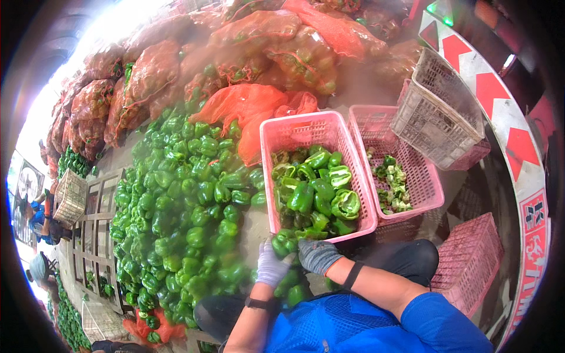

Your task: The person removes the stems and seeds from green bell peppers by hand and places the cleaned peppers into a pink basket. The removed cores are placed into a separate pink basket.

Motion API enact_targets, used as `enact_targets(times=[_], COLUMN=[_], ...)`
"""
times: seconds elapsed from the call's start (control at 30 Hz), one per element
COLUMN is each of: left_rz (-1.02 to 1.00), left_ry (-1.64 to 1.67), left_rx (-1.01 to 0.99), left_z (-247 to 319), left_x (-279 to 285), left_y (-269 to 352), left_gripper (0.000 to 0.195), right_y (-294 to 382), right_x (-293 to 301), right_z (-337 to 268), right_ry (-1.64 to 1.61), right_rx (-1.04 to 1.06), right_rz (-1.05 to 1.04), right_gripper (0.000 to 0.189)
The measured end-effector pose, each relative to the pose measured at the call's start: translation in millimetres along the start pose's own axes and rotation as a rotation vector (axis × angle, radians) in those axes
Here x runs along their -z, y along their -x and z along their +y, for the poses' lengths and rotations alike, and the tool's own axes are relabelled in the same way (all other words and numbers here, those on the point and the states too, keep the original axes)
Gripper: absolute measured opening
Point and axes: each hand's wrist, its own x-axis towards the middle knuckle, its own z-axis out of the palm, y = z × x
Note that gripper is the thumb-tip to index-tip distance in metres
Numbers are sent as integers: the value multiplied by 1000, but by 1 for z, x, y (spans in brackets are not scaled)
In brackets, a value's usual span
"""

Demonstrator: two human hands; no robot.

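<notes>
My left hand (pixel 272 266), in a pale knit glove, holds a green bell pepper (pixel 284 243) at the near edge of a pink plastic crate (pixel 371 227). Against that pepper's right side is my right hand (pixel 317 257) in a grey glove, its fingers curled; whether it holds a tool is hidden. Whole and cut-open green peppers (pixel 323 194) lie inside the crate. A second pink crate (pixel 435 200) to its right contains pepper cores and scraps (pixel 398 184). To the left spreads a large heap of green bell peppers (pixel 176 212) on the floor.
Filled red mesh sacks (pixel 154 73) are stacked behind the heap. An empty orange mesh bag (pixel 247 103) lies by the crate. A dirty grey crate (pixel 441 117) and an overturned pink crate (pixel 470 260) are at right. A wooden pallet (pixel 95 220) and other people (pixel 42 216) are at left.
</notes>
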Motion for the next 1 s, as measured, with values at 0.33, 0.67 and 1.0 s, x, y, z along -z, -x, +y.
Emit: enact_targets(times=[0.33, 0.67, 1.0], left_rz=[130, -24, -90], left_ry=[337, 883, 1417], left_rx=[238, 545, 570], left_z=[-8, 6, -9], left_x=[-28, -7, 8], left_y=[-4, -10, -4], left_gripper=[55, 47, 48], right_y=[-4, -9, -7], right_x=[-40, -58, -64], right_z=[11, 36, 47], right_ry=[63, -255, -784], right_rx=[62, -81, -405], right_rz=[53, -13, 247], right_gripper=[25, 25, 18])
